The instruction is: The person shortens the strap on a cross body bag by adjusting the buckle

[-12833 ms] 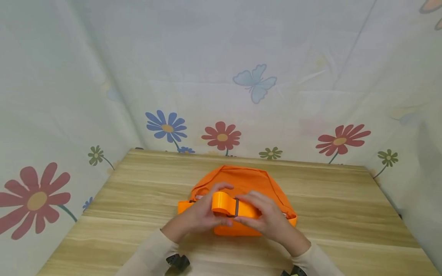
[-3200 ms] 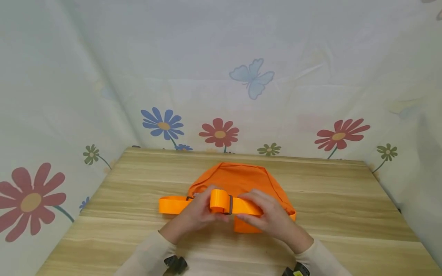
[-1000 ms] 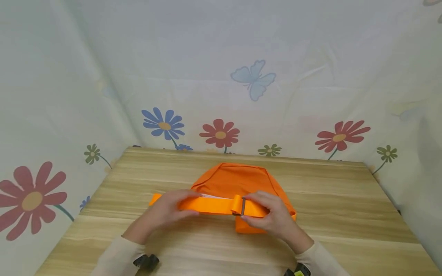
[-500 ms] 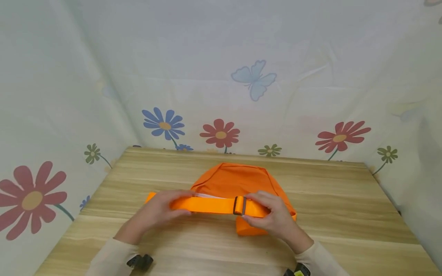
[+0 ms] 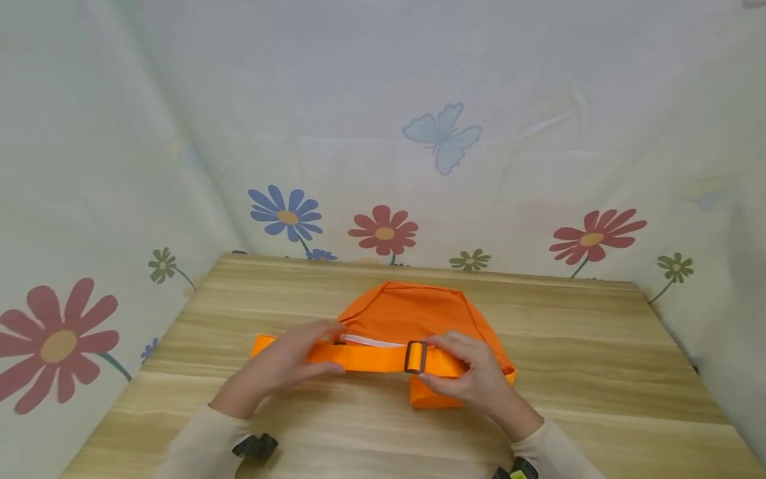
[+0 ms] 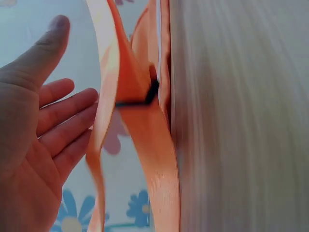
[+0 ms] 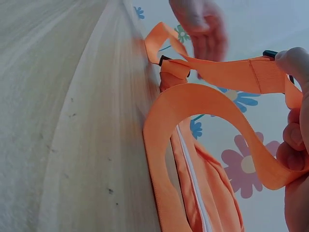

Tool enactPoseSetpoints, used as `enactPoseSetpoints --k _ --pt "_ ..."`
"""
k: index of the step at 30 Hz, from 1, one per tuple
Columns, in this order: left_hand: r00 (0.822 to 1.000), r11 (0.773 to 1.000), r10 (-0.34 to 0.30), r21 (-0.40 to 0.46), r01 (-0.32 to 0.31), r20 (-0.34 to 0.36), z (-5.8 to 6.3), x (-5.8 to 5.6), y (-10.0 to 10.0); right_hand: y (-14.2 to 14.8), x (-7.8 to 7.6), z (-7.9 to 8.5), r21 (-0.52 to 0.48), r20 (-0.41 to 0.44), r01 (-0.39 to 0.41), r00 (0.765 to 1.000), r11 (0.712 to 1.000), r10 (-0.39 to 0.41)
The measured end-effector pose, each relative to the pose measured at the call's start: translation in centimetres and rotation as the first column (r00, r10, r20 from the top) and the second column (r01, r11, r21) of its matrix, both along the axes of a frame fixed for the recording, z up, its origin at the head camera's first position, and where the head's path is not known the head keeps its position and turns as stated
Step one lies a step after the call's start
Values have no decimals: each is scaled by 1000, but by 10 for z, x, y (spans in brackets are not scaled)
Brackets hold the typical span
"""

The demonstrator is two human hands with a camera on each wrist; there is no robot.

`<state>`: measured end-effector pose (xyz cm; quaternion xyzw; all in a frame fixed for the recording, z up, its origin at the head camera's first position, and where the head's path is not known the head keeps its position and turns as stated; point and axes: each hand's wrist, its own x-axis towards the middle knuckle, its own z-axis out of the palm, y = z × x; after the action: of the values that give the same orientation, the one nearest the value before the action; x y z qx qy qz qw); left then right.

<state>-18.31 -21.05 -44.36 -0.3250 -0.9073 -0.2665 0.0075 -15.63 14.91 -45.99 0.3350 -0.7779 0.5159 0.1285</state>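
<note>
Bag (image 5: pixel 419 309) of orange cloth lies on the table (image 5: pixel 574 346), at two o'clock from your left hand (image 5: pixel 282 362) and at eleven from your right hand (image 5: pixel 481 380). Your right fingers pinch its strap (image 5: pixel 374 357) beside the dark buckle (image 5: pixel 423 358). Your left thumb and straight fingers spread wide near the strap, gripping nothing.

You have two bare hands, one left hand (image 5: pixel 290 359) and one right hand (image 5: pixel 475 374), two cream cloth sleeves (image 5: pixel 200 442) and two black wrist-worn devices (image 5: pixel 256 447). You count one orange fabric bag (image 5: pixel 413 309), one narrow white zip (image 5: pixel 371 341) and at least two dark angular buckles (image 5: pixel 407 357); the number of flat orange webbing straps (image 5: pixel 374 359) is unclear. Your head view shows one wood-grain surface (image 5: pixel 598 359), three red flowers (image 5: pixel 383 233), three green flowers (image 5: pixel 469 260), three blue flowers (image 5: pixel 287 217) and one clear light-blue butterfly (image 5: pixel 444 140).
</note>
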Motion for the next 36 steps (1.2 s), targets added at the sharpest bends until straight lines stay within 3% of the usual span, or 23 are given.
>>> enactPoseSetpoints --k 4,9,14,19,27,36 --pt "995 996 -64 74 58 75 2 1 33 1 0 1 4 -22 -3 1000 1000 3" --pt "971 986 -120 139 92 207 -3 7 70 -1 0 1 2 -87 -24 996 1000 24" --pt "957 973 -161 203 113 241 -5 10 92 -2 0 -1 -5 -147 -40 988 999 38" --pt "960 968 -170 220 120 224 -5 11 96 -1 1 -2 43 -117 -14 993 999 19" --pt "966 969 -141 228 91 216 -6 11 89 11 1 -4 204 -115 61 993 977 -38" --pt "971 961 -161 252 114 174 -9 10 90 15 3 -3 164 -86 57 995 985 -44"
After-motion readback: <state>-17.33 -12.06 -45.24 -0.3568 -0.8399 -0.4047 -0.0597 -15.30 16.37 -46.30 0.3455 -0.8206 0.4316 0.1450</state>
